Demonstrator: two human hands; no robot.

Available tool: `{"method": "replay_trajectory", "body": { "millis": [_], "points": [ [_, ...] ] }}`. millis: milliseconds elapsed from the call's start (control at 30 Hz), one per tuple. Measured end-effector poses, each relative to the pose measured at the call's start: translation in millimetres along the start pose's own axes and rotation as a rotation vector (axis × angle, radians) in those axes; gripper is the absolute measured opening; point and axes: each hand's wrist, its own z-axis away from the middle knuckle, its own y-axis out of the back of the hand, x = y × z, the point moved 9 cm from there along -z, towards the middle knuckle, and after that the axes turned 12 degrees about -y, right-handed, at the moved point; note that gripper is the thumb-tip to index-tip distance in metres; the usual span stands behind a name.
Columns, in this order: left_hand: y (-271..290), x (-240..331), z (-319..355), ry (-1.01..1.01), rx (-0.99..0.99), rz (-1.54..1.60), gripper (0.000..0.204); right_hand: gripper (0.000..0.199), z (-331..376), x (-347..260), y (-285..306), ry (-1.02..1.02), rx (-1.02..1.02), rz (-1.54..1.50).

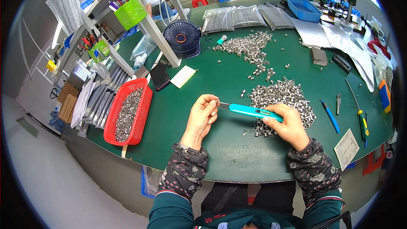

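Note:
My right hand (288, 124) is closed around a teal utility knife (250, 111), its blade pointing left. Pinched between the thumb and fingers of my left hand (201, 116) is a small metal piece, mostly hidden by the fingertips. The blade's tip reaches that piece. Beneath and behind the knife lies a large pile of small metal sleeves (282, 95). Farther back, a second heap of smaller metal sleeves (250, 46) spreads over the green table (203, 85). To the left, a red plastic basket (146, 106) holds many more small metal parts.
A black fan (182, 38), a dark phone (160, 76) and a pale notepad (183, 76) are at back left. On the right lie a blue pen-like tool (331, 118), a screwdriver (363, 125) and a printed slip (347, 149). Bagged tubes (247, 17) and a blue tray (304, 9) stand behind.

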Motion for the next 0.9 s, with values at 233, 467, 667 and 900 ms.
{"method": "replay_trajectory", "body": {
  "millis": [233, 467, 667, 900],
  "points": [
    [-6, 5, 1, -0.072, -0.013, -0.167, 0.008, 0.027, -1, 13, -7, -0.09, -0.06, -0.096],
    [3, 9, 4, -0.127, 0.117, -0.234, 0.009, 0.025, 21, -34, 7, 0.178, 0.293, 0.237],
    [4, 7, 4, -0.093, 0.154, -0.137, 0.009, 0.026, 10, -12, 5, 0.062, 0.165, 0.094],
    [2, 11, 3, -0.129, 0.119, -0.149, 0.009, 0.028, 3, -1, -8, -0.053, -0.037, -0.071]
  ]
}}
